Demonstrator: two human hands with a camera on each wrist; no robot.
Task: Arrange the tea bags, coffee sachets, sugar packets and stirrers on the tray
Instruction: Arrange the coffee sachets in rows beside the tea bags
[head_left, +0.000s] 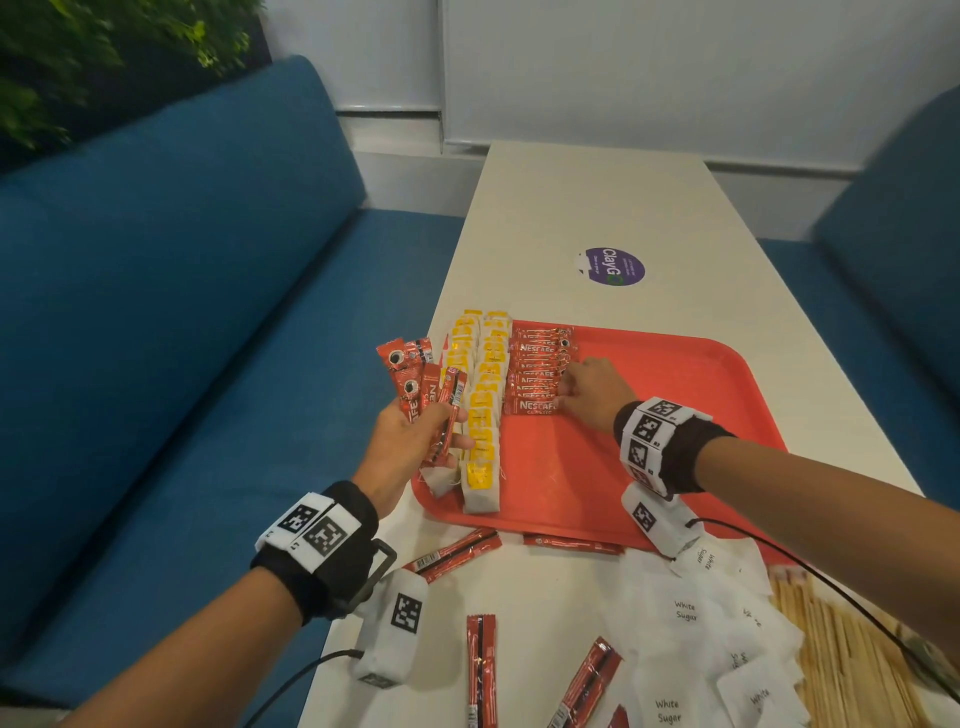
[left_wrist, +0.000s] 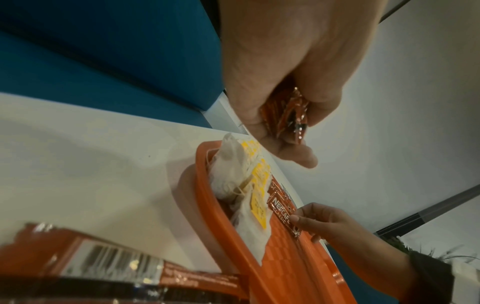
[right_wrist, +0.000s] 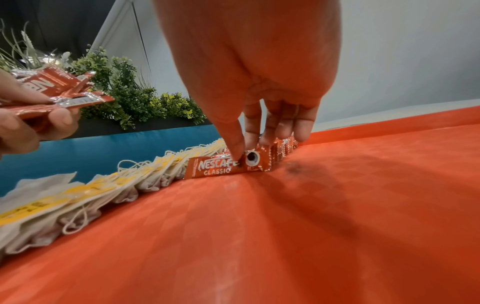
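A red tray (head_left: 665, 415) lies on the white table (head_left: 597, 208). Two rows of yellow-tagged tea bags (head_left: 483, 410) fill its left side, with a row of red coffee sachets (head_left: 540, 358) beside them. My right hand (head_left: 563, 397) pinches the end of the nearest sachet (right_wrist: 215, 168) in that row, thumb on its front face (right_wrist: 239, 156). My left hand (head_left: 426, 431) hovers over the tray's left edge and grips a fanned bundle of coffee sachets (head_left: 415, 384). The left wrist view shows the bundle (left_wrist: 288, 115) in my curled fingers.
Loose coffee sachets (head_left: 480, 670) lie on the table in front of the tray. White sugar packets (head_left: 691, 639) are heaped at the front right, with wooden stirrers (head_left: 841, 660) beside them. A blue sofa (head_left: 182, 312) runs along the left. The tray's right half is bare.
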